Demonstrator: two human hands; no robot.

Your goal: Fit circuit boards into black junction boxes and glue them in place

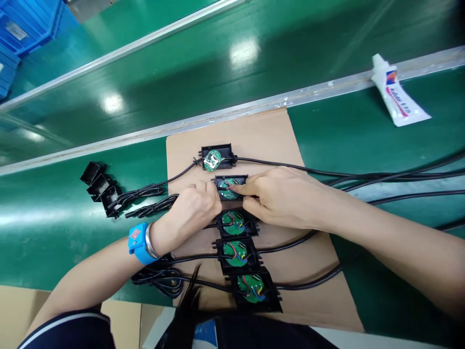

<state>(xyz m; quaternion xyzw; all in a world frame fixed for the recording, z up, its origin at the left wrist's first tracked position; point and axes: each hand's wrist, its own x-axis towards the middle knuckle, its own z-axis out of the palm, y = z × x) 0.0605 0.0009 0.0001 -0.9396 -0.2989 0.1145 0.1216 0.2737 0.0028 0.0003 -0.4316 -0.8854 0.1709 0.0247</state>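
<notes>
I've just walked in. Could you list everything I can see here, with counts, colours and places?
Open cases: five, black, in a column on the cardboard
Round circuit boards: five, green, one per case; the farthest tilted
Loose black parts: about three, black, left on the bench
Cables: several, black, either side; coiled at left
Cardboard sheet: one, brown, under the cases
Tube: one, white, upper right
Crates: at least two, blue, top left
Bench: green, throughout
Wrist strap: one, blue, left wrist
Bangle: one, silver, beside the strap
Left hand: one, bare, at the second-farthest case
Right hand: one, bare, index finger at that case's board
</notes>
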